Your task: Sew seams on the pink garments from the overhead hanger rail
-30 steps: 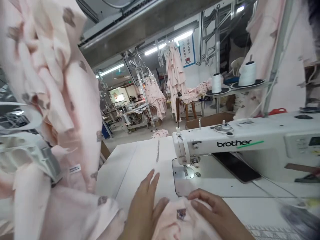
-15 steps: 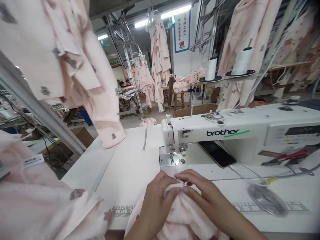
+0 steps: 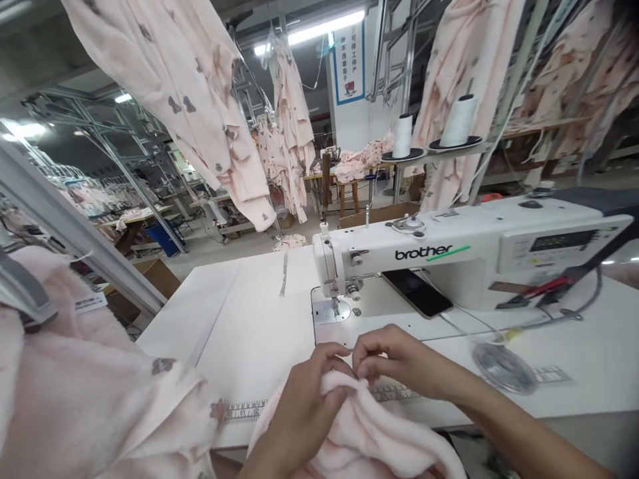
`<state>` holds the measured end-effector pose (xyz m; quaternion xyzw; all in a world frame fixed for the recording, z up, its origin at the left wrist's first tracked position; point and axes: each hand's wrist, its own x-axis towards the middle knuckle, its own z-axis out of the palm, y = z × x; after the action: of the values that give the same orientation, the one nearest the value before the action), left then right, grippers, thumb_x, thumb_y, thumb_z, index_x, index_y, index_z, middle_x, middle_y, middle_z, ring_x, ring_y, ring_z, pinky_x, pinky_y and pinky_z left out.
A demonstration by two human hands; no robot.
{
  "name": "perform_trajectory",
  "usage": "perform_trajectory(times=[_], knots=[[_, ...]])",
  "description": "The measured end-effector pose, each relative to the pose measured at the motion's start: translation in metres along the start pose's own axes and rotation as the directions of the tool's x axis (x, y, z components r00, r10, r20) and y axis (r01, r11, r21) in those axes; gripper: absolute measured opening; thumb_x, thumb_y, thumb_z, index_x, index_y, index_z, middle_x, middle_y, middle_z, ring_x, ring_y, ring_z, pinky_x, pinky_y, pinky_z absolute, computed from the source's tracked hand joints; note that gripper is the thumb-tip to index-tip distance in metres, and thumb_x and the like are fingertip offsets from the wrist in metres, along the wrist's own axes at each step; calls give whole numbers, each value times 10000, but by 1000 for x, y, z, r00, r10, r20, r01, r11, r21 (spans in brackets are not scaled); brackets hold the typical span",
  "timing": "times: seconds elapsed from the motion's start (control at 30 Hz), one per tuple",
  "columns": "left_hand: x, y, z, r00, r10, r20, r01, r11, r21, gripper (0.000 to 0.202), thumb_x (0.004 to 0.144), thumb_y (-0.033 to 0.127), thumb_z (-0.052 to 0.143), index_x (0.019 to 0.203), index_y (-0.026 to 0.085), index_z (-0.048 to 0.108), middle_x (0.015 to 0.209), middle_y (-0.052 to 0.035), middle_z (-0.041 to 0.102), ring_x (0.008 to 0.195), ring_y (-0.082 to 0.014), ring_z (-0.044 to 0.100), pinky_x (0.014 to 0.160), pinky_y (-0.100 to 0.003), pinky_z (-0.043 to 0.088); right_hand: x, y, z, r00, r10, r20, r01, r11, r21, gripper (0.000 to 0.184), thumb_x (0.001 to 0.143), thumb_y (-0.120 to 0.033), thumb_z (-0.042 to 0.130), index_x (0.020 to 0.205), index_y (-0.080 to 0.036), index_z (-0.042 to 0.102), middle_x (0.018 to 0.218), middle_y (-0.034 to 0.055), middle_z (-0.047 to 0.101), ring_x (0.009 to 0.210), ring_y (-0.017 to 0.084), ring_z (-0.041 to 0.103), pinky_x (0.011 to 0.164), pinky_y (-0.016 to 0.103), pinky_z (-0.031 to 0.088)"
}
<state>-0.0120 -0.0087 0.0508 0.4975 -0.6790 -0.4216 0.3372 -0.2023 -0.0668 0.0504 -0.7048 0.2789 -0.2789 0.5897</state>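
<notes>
Head view: left fingers half-curled round, right fingers pinching plush pink fabric; thick, rounded folds.

Workshop: garment sewing
Sewing machine: Brother model stands on a white table
Thread cones: two rise behind it
Garments: printed pink pieces hang throughout

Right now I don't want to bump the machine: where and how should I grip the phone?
Pinch the phone across its long edges at the near end, probably best from the front: that end lies open toward you, while the machine crowds the far one. Mind the cable beside it.
</notes>
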Motion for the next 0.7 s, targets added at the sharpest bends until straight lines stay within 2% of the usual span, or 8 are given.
perform_trajectory(times=[0.07, 0.13, 0.23, 0.3, 0.4, 0.5, 0.6, 0.7], knots=[[-4, -4, -3, 997, 67, -28, -67, 998, 11, 417, 728, 35, 467, 1063, 282, 496, 925, 48, 662, 849, -128, 608, 780, -230, 440, 7, 9, 4, 999, 36, 39, -43, 976, 215, 137, 738, -255, 658, 707, -135, 597, 605, -18, 573, 542, 92, 508, 539, 191, 409], [-8, -7, -6, 989, 142, -39, -139, 988, 61, 353, 740, 45, 485, 996, 280, 545, 926, 40, 654, 878, -132, 606, 806, -233, 444, 13, 19, 9, 987, 71, 146, -119, 928, 353, 253, 726, -346, 697, 712, -123, 578, 577, -23, 548, 483, 75, 482, 485, 175, 392], [-12, -11, -10, 974, 225, -24, -219, 963, 159, 252, 788, 91, 491, 923, 276, 594, 916, 23, 647, 868, -137, 602, 797, -238, 455, 15, 28, 18, 947, 121, 297, -249, 861, 443, 346, 742, -448, 676, 715, -126, 549, 535, -49, 483, 419, 49, 409, 411, 148, 311], [-12, -13, -11, 967, 251, -42, -236, 945, 226, 255, 820, 154, 511, 1021, 294, 582, 982, 12, 646, 912, -146, 595, 815, -243, 452, 14, 28, 21, 941, 147, 306, -277, 854, 440, 340, 731, -439, 684, 711, -133, 536, 539, -58, 469, 416, 37, 370, 408, 144, 266], [-10, -14, -11, 964, 267, 2, -253, 909, 330, 327, 859, 226, 495, 1164, 339, 525, 1038, 11, 637, 945, -150, 582, 829, -247, 444, 13, 22, 24, 956, 167, 242, -249, 897, 365, 307, 730, -403, 679, 690, -139, 528, 563, -55, 476, 466, 48, 381, 452, 157, 276], [-8, -11, -7, 963, 269, 22, -260, 903, 341, 285, 874, 201, 429, 1088, 323, 574, 932, 7, 643, 861, -153, 587, 780, -257, 450, 9, 15, 26, 967, 188, 169, -228, 938, 260, 347, 796, -455, 586, 664, -147, 495, 551, -52, 439, 502, 74, 398, 489, 182, 298], [-7, -10, -3, 956, 200, -213, -139, 953, 270, 194, 859, 230, 445, 989, 269, 583, 942, -9, 639, 884, -171, 588, 790, -271, 449, -2, 5, 32, 986, 106, -130, -103, 994, 24, 335, 903, -442, 402, 758, -166, 524, 671, -15, 518, 632, 122, 487, 603, 228, 366], [-6, -13, 3, 911, 124, -394, -25, 969, 246, 154, 862, 274, 436, 947, 249, 562, 936, -21, 632, 871, -184, 586, 779, -289, 449, -15, -5, 44, 939, 0, -344, -87, 968, -236, 211, 901, -376, 413, 877, -212, 544, 839, -4, 584, 765, 155, 530, 682, 254, 377]])
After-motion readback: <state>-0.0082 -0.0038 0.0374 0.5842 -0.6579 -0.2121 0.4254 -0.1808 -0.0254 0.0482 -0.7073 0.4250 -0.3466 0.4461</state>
